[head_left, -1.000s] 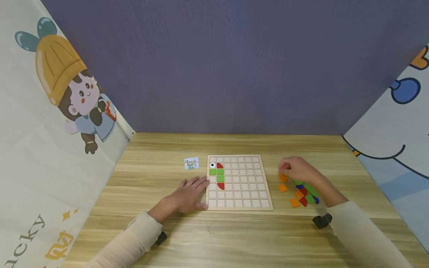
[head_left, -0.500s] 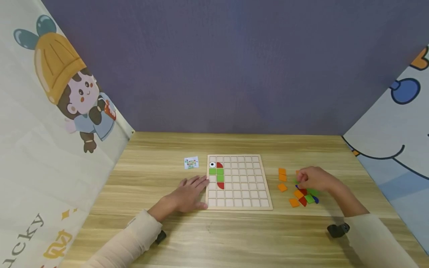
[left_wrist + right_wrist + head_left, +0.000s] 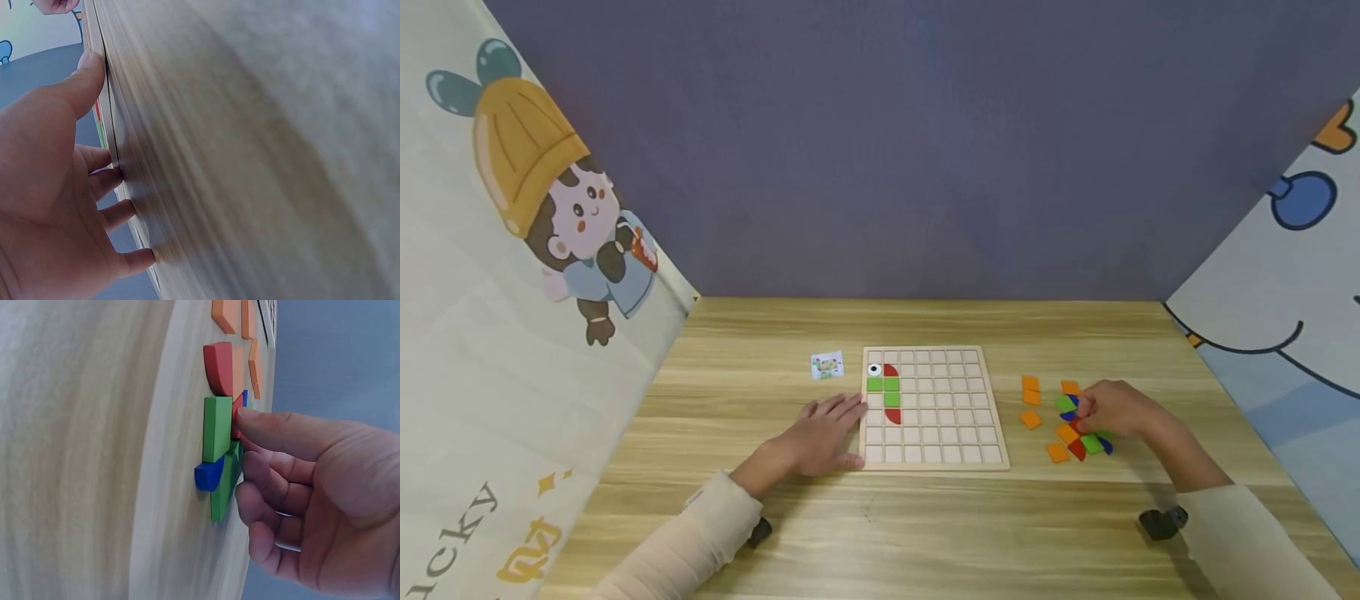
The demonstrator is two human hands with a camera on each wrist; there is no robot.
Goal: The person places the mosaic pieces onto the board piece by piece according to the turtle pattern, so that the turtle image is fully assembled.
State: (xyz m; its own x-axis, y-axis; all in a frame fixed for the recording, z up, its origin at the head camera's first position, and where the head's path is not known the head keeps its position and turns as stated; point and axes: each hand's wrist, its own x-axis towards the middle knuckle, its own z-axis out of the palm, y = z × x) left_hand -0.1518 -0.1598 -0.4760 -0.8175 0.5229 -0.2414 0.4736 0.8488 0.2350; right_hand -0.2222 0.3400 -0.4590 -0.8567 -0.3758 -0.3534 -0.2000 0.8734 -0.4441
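Note:
My left hand (image 3: 823, 437) lies with spread fingers at the left edge of a wooden grid board (image 3: 951, 467). The left wrist view shows its fingertips (image 3: 128, 206) along that edge. In the board's left columns sit an eye tile (image 3: 875, 369), two red rounded tiles (image 3: 892, 416) and three green square tiles (image 3: 892, 399). My right hand (image 3: 1116, 408) is over a pile of coloured tiles, its thumb and forefinger pinching a red tile (image 3: 237, 419) among them. Close by lie a green tile (image 3: 217, 428), a blue tile (image 3: 209, 475) and a red rounded tile (image 3: 219, 367).
Several orange tiles (image 3: 1031, 419) lie between the board and the pile. A small picture card (image 3: 827, 365) is left of the board, on the wood-grain table (image 3: 880, 542). A dark wall (image 3: 880, 167) stands behind, with printed white panels (image 3: 467, 333) at both sides.
My right hand has left an orange tile by the others, moved right to the pile and shifted slightly along it, uncovering green and blue tiles. The left hand has stayed put.

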